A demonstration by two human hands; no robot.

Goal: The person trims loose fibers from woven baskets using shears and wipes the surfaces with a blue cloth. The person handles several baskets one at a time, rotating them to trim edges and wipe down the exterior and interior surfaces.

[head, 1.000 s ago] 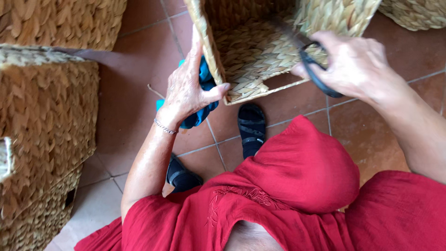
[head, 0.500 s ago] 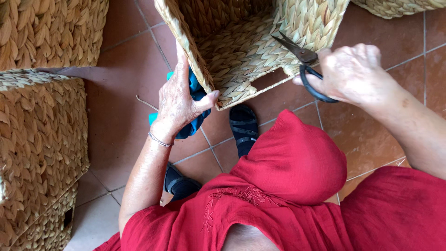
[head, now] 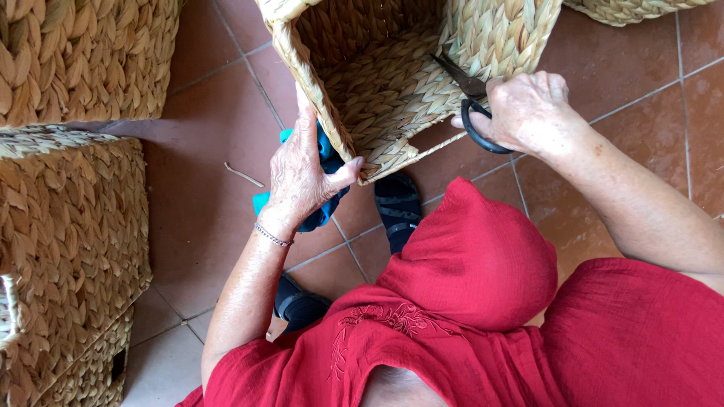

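1. the woven basket (head: 392, 83) lies tipped on its side over the tiled floor (head: 204, 211), mouth toward the camera, above a red-clad knee (head: 475, 256).
2. the right hand (head: 528, 113) is closed through the black loops of the scissors (head: 467, 98), blades just inside the basket's right rim; keep the tips close to the weave and snip only stray ends.
3. the left hand (head: 302, 177) clamps the near rim, thumb inside, with a blue cloth (head: 324, 188) beneath; a steady hold helps.

Hands trimming a woven basket

The left hand (head: 302, 177) grips the woven basket (head: 392, 90) at its rim; the right hand (head: 532, 113) holds black-handled scissors (head: 473, 105) against the basket's inner wall.
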